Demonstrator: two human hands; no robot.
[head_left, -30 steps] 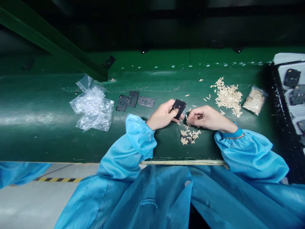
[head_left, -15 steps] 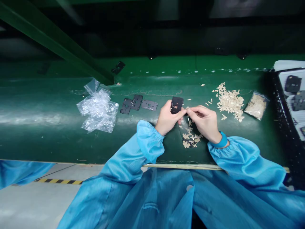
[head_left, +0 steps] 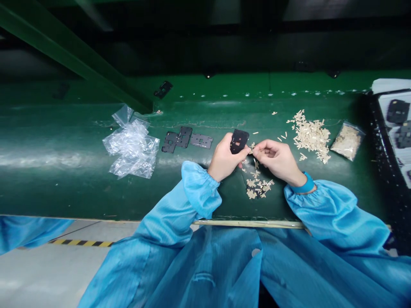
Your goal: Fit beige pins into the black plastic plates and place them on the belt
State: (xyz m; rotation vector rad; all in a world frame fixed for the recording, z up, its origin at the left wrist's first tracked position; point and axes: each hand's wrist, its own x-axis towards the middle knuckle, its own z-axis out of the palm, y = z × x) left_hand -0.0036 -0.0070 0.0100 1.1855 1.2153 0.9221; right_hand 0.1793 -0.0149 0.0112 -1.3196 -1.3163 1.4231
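- Small heap of tan slips (head_left: pixel 258 188): nearest item, lying on the green belt (head_left: pixel 64 188) just below both hands.
- Left hand (head_left: pixel 224 160): closed on 1 black plate (head_left: pixel 239 141), held tilted above the belt by its lower edge.
- Plate, as judged: thin, light and stiff. With its cut-outs, the outer edges are the safe hold.
- Right hand (head_left: pixel 278 160): fingertips pinched together at the plate's right edge. Any slip between them is too small to make out.
- Beyond: spare plates (head_left: pixel 186 139) lying flat, clear bags (head_left: pixel 131 147), larger heap (head_left: pixel 311 134), filled bag (head_left: pixel 346 140).
- Tray (head_left: pixel 374 128): cut off at the right.
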